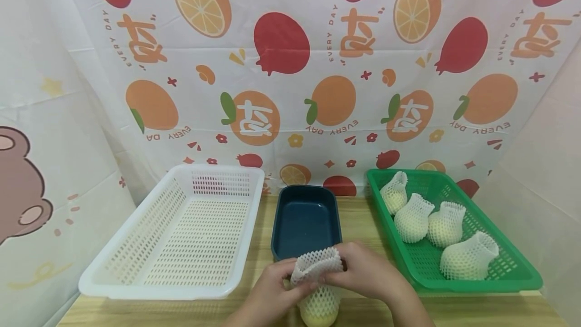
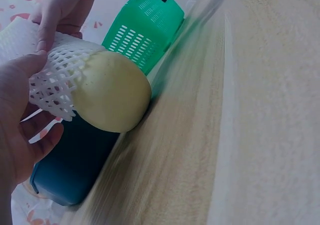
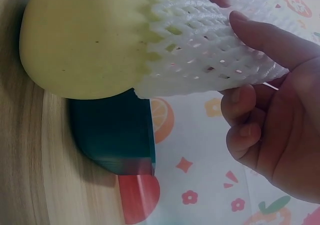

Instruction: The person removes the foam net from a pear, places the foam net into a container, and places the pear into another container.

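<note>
At the front middle of the table, a pale yellow round fruit (image 1: pixel 320 316) has its upper part inside a white foam net sleeve (image 1: pixel 323 294). My left hand (image 1: pixel 272 289) pinches the sleeve's left side near its open rim. On the opposite side, my right hand (image 1: pixel 365 272) holds the same rim between thumb and fingers. Both wrist views show the bare, smooth lower end of the fruit (image 2: pixel 112 92) sticking out of the netting (image 3: pixel 200 50). Whether the fruit touches the table is hard to tell.
A dark blue rectangular tub (image 1: pixel 306 189) stands just beyond the hands. To the left is a white perforated basket (image 1: pixel 104 271). On the right, a green basket (image 1: pixel 481 284) holds several net-wrapped fruits (image 1: pixel 412 218). Behind hangs a fruit-print cloth (image 1: pixel 290 90).
</note>
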`<state>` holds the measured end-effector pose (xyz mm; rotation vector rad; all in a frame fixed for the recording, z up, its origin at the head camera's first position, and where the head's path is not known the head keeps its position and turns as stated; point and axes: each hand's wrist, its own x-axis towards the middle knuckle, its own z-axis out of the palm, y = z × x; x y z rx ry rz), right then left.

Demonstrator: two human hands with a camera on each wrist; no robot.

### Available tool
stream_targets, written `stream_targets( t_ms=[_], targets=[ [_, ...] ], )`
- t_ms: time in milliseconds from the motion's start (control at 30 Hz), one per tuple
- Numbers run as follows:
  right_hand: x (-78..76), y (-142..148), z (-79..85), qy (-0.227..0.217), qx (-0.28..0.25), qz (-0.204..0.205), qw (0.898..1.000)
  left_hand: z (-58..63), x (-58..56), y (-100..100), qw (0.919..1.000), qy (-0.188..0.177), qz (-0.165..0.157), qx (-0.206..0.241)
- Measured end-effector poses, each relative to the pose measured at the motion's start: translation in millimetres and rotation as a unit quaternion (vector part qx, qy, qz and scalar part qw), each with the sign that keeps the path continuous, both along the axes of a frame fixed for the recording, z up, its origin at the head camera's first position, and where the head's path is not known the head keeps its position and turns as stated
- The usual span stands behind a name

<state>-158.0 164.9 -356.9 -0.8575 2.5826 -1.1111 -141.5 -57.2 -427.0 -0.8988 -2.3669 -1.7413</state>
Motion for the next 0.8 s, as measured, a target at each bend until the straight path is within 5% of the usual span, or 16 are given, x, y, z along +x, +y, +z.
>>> stream_targets(
  t_ms=[300,800],
  targets=[
    [-0.8,-0.3,-2.0,0.026,-0.02,-0.002,0.999,-2.2,-1.7,0.2,0.9992,0.013,0.039,0.0],
    [-1.4,0.2,-4.1,0.004,-0.007,0.01,1.0,-0.7,-1.0,0.2,0.9981,0.017,0.053,0.026]
  ],
)
